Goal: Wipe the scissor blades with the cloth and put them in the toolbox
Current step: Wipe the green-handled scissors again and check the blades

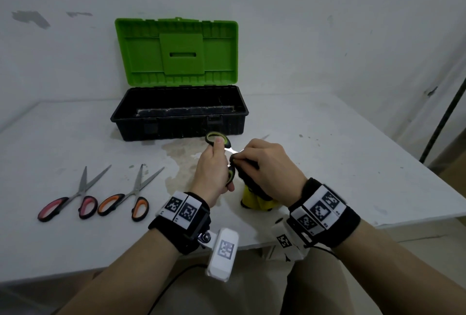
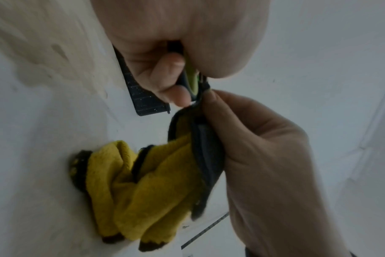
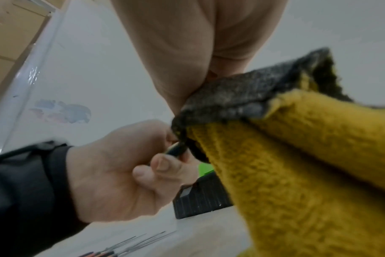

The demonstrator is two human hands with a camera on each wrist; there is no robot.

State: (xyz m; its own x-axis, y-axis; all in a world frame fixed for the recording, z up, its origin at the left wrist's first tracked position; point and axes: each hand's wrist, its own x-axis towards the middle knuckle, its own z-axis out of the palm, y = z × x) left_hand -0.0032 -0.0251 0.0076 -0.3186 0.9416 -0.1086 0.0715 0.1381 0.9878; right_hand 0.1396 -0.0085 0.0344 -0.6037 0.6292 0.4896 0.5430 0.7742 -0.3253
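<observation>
On the near left of the white desk (image 1: pixel 327 143) lie two pairs of scissors, both spread open with blades pointing away: the pink-handled scissors (image 1: pixel 75 196) at far left and the orange-handled scissors (image 1: pixel 131 195) just beside them to the right. Behind, toward the far middle of the desk, a toolbox (image 1: pixel 179 113) stands open, its black tray in front and its green lid (image 1: pixel 176 52) raised upright against the wall. A pale stain (image 1: pixel 176 158) marks the desk surface in front of the box.

At centre, above the desk, a person's left hand (image 1: pixel 214 171) is clamped around the green-handled scissors (image 1: pixel 218 139), thumb pressed on the upper handle loop and fingers curled about the lower one, the blades open and pointing right. Immediately to the right, the right hand (image 1: pixel 269 163) pinches a yellow and grey cloth (image 2: pixel 156 187) over one blade, fingertips closed tight on the fabric next to the left hand. The rest of the cloth hangs down, its bunched lower end resting on the desk. Both wrists wear black bands carrying square printed markers.
</observation>
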